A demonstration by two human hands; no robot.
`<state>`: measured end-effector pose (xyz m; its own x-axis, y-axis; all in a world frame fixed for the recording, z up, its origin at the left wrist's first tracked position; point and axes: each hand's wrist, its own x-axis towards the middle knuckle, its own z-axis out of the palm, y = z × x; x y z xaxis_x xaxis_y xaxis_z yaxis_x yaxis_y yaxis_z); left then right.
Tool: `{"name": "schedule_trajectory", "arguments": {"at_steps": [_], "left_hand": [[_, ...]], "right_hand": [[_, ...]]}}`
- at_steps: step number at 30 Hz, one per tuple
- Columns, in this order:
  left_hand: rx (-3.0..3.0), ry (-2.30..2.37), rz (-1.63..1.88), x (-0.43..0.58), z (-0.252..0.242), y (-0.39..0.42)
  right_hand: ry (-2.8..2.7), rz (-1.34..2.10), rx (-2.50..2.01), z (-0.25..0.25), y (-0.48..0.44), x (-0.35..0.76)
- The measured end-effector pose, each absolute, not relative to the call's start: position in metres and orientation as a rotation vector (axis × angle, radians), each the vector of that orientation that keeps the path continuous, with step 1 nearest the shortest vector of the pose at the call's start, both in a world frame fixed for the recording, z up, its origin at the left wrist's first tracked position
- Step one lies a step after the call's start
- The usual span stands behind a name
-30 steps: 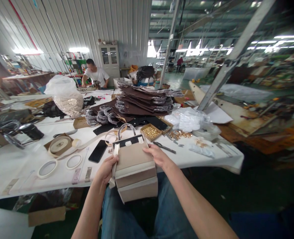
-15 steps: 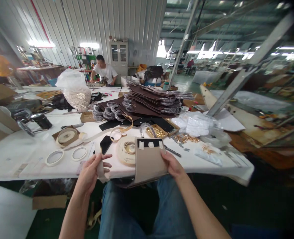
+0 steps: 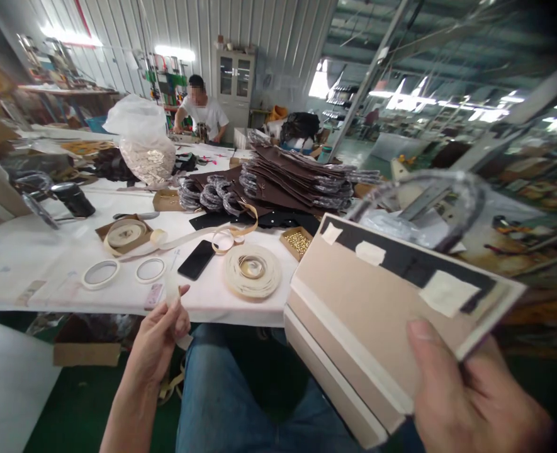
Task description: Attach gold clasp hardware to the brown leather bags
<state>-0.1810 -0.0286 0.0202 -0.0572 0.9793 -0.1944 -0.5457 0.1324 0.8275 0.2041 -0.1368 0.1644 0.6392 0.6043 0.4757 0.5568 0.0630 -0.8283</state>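
Close to the camera on the right, my right hand (image 3: 467,384) grips a beige panel piece (image 3: 354,302) by its edge, thumb on top. The panel has a black strip (image 3: 401,263) with three pale tape patches and a plastic-wrapped handle (image 3: 476,195) behind it. My left hand (image 3: 165,321) is closed on a strip of whitish tape (image 3: 173,290) at the table's front edge. Between the hands lie a large tape roll (image 3: 252,272) and a black phone (image 3: 197,259).
Two tape rings (image 3: 101,274) and a boxed tape roll (image 3: 127,233) are at left. Brown pieces with wrapped handles (image 3: 297,179) are stacked behind, beside a box of gold studs (image 3: 298,242). A person (image 3: 202,113) works across the table (image 3: 46,264).
My right hand has lifted the panel up, right and closer to the camera, tilting it. My left hand has moved slightly left, with the tape still in its fingers. The view has shifted.
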Motion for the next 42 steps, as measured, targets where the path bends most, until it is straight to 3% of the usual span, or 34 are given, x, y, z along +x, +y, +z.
{"name": "schedule_trajectory", "arguments": {"at_steps": [2, 4, 6, 10, 13, 18, 22, 30, 34, 37, 42], "left_hand": [[0.594, 0.835, 1.383, -0.171, 0.022, -0.027], [0.581, 0.775, 1.379, -0.162, 0.025, -0.028], [0.56, 0.769, 1.388, -0.16, 0.028, -0.031], [0.482, 0.824, 1.466, -0.182, 0.03, -0.044], [0.454, 0.908, 1.503, -0.209, 0.027, -0.058], [0.388, 0.986, 1.514, -0.234, 0.019, -0.077], [0.354, 1.106, 1.483, -0.249, -0.01, -0.092], [0.592, 1.835, 1.451, -0.327, -0.07, -0.158], [0.681, 2.089, 1.869, -0.388, -0.035, -0.175], [0.734, 1.864, 2.212, -0.416, 0.019, -0.175], [1.002, 1.719, 2.297, -0.425, 0.113, -0.159]], "right_hand": [[-1.332, -0.352, -1.543, 0.176, -0.121, 0.157], [-1.514, -0.395, -1.491, 0.163, -0.086, 0.11], [-1.602, -0.315, -1.536, 0.128, -0.041, 0.066], [-1.694, 0.157, -1.814, 0.039, 0.036, 0.008], [-1.637, 0.293, -1.903, 0.001, 0.068, -0.008], [-1.639, 0.325, -1.95, -0.003, 0.084, 0.005], [-1.868, 0.334, -1.701, 0.0, 0.072, 0.042], [-2.021, -0.001, -1.466, -0.029, 0.051, 0.089], [-1.993, -0.078, -1.425, -0.047, 0.059, 0.08], [-1.972, -0.114, -1.419, -0.052, 0.06, 0.077], [-1.976, -0.096, -1.435, -0.052, 0.059, 0.079]]}}
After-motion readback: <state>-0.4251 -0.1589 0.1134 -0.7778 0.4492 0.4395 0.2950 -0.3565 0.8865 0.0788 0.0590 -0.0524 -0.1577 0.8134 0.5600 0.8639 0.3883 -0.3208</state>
